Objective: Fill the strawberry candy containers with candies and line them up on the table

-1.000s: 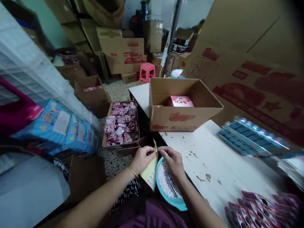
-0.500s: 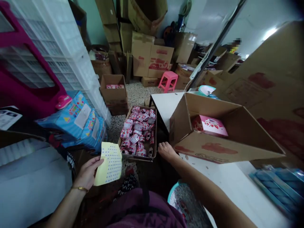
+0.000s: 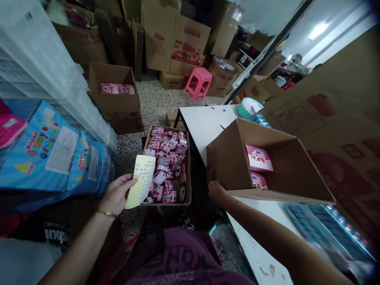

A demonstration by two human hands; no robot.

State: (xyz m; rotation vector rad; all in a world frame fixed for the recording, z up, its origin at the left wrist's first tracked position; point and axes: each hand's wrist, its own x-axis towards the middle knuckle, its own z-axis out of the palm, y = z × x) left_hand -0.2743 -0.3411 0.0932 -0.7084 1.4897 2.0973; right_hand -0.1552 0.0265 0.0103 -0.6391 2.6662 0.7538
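Observation:
My left hand (image 3: 118,193) pinches a yellow sheet (image 3: 143,180) printed with rows of small blue characters, thumb on top. My right hand (image 3: 218,193) is closed at the lower near corner of an open cardboard box (image 3: 287,194); its fingertips are partly hidden against the cardboard. Inside that box are two pink boxes with strawberry pictures, an upper one (image 3: 259,158) and a lower one (image 3: 258,180). Between my hands, below the table's height, stands a shallow carton (image 3: 189,186) full of small pink printed packets (image 3: 164,158).
A white table (image 3: 198,122) runs along my right, with a turquoise bowl (image 3: 247,109) at its far end. Blue printed bags (image 3: 38,158) and white crates (image 3: 56,71) line the left. Ahead are another open carton (image 3: 118,107) and a pink stool (image 3: 199,81).
My view has moved forward and down. My right hand has come to the cardboard box's lower corner, and a second pink box now shows inside. The yellow sheet stays in my left hand.

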